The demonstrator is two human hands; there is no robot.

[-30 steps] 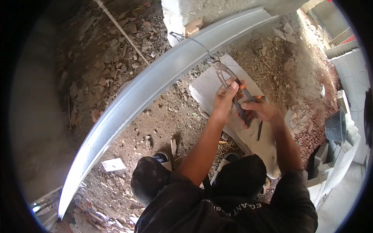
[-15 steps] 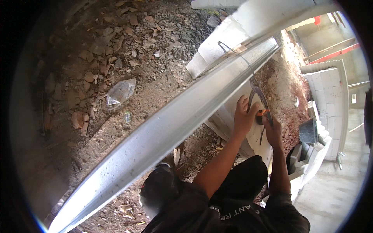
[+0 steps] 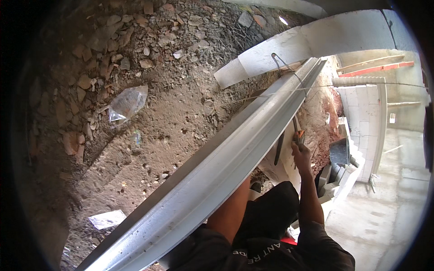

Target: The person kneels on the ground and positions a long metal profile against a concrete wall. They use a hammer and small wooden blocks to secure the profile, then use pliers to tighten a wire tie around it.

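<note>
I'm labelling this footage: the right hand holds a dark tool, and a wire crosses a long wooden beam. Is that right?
Not quite: the long beam is silvery metal, not wood, as the head view shows. The right hand does hold a dark tool, and a wire crosses the beam.

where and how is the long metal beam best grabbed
Probably take the beam by its long right-hand edge, midway along what shows, coming from the wearer's side, fingers curled under and thumb on top: that edge is narrow, runs unbroken and faces the body. I'd avoid the far end, where a wire crosses it.
</note>
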